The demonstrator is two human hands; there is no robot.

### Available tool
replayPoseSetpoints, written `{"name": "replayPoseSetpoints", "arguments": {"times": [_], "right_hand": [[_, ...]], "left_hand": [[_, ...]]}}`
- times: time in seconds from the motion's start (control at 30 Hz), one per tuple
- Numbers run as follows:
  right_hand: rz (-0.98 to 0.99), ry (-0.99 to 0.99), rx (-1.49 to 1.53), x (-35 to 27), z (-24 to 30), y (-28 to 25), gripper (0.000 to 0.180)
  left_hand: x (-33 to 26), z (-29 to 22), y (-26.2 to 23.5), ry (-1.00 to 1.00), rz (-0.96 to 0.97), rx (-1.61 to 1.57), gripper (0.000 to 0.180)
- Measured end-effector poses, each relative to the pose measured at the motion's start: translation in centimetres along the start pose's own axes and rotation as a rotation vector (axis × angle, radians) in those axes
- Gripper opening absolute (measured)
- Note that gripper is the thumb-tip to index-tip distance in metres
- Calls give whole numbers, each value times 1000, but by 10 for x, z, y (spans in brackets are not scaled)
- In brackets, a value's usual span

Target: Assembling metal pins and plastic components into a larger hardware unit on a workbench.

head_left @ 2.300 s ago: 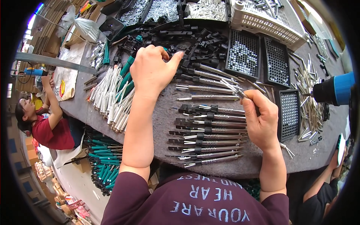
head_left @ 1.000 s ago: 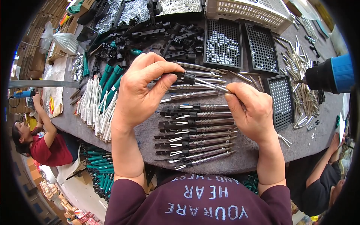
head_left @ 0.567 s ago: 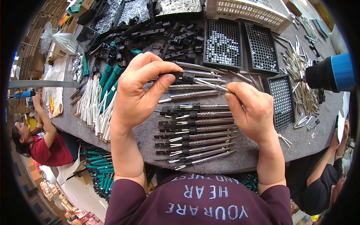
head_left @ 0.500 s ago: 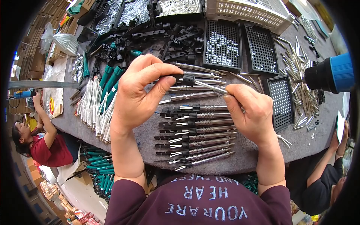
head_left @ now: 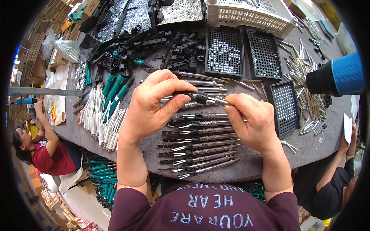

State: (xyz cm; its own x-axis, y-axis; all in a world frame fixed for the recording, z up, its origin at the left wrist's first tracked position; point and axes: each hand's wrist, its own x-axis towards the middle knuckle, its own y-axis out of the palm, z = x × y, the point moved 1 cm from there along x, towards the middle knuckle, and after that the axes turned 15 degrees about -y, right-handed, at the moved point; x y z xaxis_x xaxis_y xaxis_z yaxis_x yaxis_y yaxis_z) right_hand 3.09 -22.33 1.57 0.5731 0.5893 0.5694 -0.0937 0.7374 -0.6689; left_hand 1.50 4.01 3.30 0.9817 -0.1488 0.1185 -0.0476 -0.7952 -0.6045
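Observation:
My left hand (head_left: 152, 106) pinches a black plastic holder (head_left: 200, 97) by its narrow end, thumb against forefinger. Its round collar points toward my right hand (head_left: 252, 123), which grips a slim silver metal tube (head_left: 219, 101) between thumb and fingertips. Thin white rods show between collar and tube; whether tube and collar touch I cannot tell. Both hands are raised over the grey table. Below them lies a stack of assembled pieces (head_left: 200, 146), each a black holder with white rods and a perforated metal tube. More metal tubes (head_left: 200, 76) lie just beyond my hands.
Black holders (head_left: 181, 50) are heaped behind. White-wired parts (head_left: 101, 119) and green handles (head_left: 118, 94) lie left. Black perforated trays (head_left: 224, 52) and loose metal tubes (head_left: 308, 84) are right, near a blue power tool (head_left: 343, 75). Co-workers sit left (head_left: 50, 154) and right (head_left: 331, 192).
My hands have come closer together, bringing the metal tube nearer the black holder's collar. The white rods between them show less length. Both grips stay the same.

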Motion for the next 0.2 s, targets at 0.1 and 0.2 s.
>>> {"name": "replayPoseSetpoints", "arguments": {"times": [0.1, 0.2], "right_hand": [[0, 12, -3, 0, -1, -1, 12], [-21, 53, 43, 0, -1, -1, 12]], "left_hand": [[-1, -1, 0, -14, 18, -45, 24], [-1, -3, -3, -18, -3, -40, 23]]}}
